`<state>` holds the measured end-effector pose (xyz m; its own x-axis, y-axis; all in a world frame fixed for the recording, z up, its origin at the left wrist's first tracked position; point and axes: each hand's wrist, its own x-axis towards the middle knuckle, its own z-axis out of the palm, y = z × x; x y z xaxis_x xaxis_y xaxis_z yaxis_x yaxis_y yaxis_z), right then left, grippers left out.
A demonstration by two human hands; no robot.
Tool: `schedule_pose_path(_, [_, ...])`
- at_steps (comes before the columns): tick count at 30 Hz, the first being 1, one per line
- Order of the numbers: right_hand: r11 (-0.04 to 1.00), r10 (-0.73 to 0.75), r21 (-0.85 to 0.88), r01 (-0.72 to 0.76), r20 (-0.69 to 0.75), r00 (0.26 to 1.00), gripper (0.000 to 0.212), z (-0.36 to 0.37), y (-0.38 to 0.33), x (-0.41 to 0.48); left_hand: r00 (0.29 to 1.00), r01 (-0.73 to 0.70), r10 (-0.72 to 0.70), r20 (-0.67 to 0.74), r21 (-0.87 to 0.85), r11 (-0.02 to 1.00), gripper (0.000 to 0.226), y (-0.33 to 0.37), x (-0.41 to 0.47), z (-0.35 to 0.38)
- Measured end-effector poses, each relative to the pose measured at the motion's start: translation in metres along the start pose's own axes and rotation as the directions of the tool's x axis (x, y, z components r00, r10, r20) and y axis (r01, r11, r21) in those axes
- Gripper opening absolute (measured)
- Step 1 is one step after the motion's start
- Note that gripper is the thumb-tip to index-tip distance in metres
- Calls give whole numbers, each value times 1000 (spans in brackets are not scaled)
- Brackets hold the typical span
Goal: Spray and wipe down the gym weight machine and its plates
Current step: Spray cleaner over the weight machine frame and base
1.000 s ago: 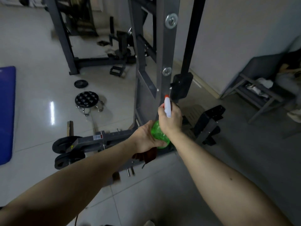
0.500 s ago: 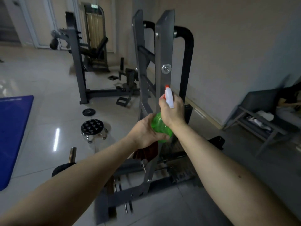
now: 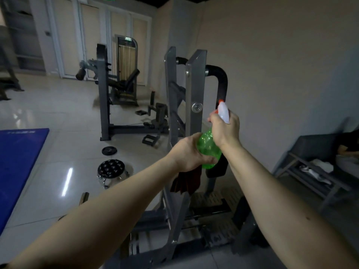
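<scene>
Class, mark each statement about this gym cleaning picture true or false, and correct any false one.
1. The right hand grips the spray bottle at its white trigger head. True.
2. The spray bottle's body is yellow. False: it is green.
3. A dark red cloth hangs below the left hand. True.
4. The blue mat lies on the floor at the right. False: it lies at the left.

Person, two arms in view. Left forearm (image 3: 116, 206) and right forearm (image 3: 281, 200) are bare from wrist to frame edge. Left hand (image 3: 186, 152) and right hand (image 3: 225, 129) are bare. One small dark spot (image 3: 307, 218) sits mid-length on the right forearm. Dark sliver (image 3: 3, 265) at lower-left corner beside the left forearm; whether it is a sleeve, cannot tell.
</scene>
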<state>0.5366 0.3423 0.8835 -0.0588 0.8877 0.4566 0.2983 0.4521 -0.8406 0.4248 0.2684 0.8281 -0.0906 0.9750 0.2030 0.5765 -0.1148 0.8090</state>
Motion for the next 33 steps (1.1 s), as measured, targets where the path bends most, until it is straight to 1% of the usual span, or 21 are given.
schedule_pose_path(1, [999, 34, 9, -34, -9, 999, 28, -1, 8, 0, 1000, 5, -5, 7, 13, 1000, 110, -2, 2, 7])
schedule_pose_path(2, [998, 67, 19, -67, -13, 998, 31, -3, 16, -2, 1000, 15, -15, 22, 10, 1000, 110, -4, 2, 14])
schedule_pose_path(3, [995, 98, 21, -98, -14, 995, 32, -5, 25, -3, 999, 31, -30, 41, -4, 1000, 104, -8, 3, 21])
schedule_pose_path(6, [988, 154, -26, -153, 34, 987, 26, -9, 54, -11, 990, 100, -95, 104, -50, 994, 74, -21, 1, 46])
schedule_pose_path(8, [975, 215, -80, -208, 81, 973, 30, -6, 80, -18, 981, 139, -129, 142, -61, 988, 63, -34, -4, 65])
schedule_pose_path(10, [957, 285, -92, -276, 97, 954, 46, -1, 108, -28, 973, 174, -163, 165, -57, 983, 63, -46, -10, 82])
schedule_pose_path(11, [949, 309, -101, -299, 104, 945, 49, 1, 121, -34, 966, 195, -184, 182, -45, 980, 64, -52, -14, 88])
schedule_pose_path(12, [940, 337, -99, -327, 120, 934, 43, 3, 130, -42, 958, 213, -204, 202, -26, 977, 66, -58, -17, 94])
schedule_pose_path(14, [923, 382, -106, -370, 125, 916, 25, 5, 142, -54, 940, 251, -246, 236, 8, 968, 71, -68, -22, 104])
schedule_pose_path(15, [915, 397, -126, -383, 119, 910, 23, 6, 151, -58, 930, 272, -269, 250, 21, 962, 74, -73, -24, 108])
schedule_pose_path(19, [909, 402, -173, -380, 123, 907, 25, 18, 173, -75, 904, 314, -311, 295, 38, 949, 74, -88, -34, 116])
schedule_pose_path(22, [907, 414, -151, -394, 147, 898, 13, 36, 180, -89, 894, 351, -333, 301, -9, 936, 66, -109, -46, 112])
schedule_pose_path(24, [921, 375, -176, -347, 163, 913, 12, 55, 181, -99, 882, 401, -365, 297, -67, 914, 67, -132, -53, 107])
schedule_pose_path(25, [925, 358, -195, -326, 164, 919, 13, 67, 182, -104, 878, 417, -378, 295, -82, 905, 72, -144, -56, 103])
schedule_pose_path(27, [918, 375, -200, -343, 148, 915, 14, 88, 181, -114, 871, 418, -382, 310, -58, 906, 78, -167, -59, 95])
schedule_pose_path(29, [907, 389, -222, -358, 115, 914, 8, 109, 180, -120, 861, 408, -383, 335, -6, 913, 74, -184, -59, 86])
schedule_pose_path(30, [897, 396, -256, -359, 109, 912, 5, 119, 181, -122, 853, 412, -387, 350, 6, 911, 75, -194, -60, 82])
schedule_pose_path(32, [862, 438, -333, -381, 112, 892, 8, 138, 183, -125, 830, 422, -395, 393, 18, 906, 80, -214, -59, 74])
schedule_pose_path(33, [835, 475, -367, -409, 107, 874, 9, 147, 185, -126, 819, 423, -394, 417, 26, 906, 79, -224, -59, 70])
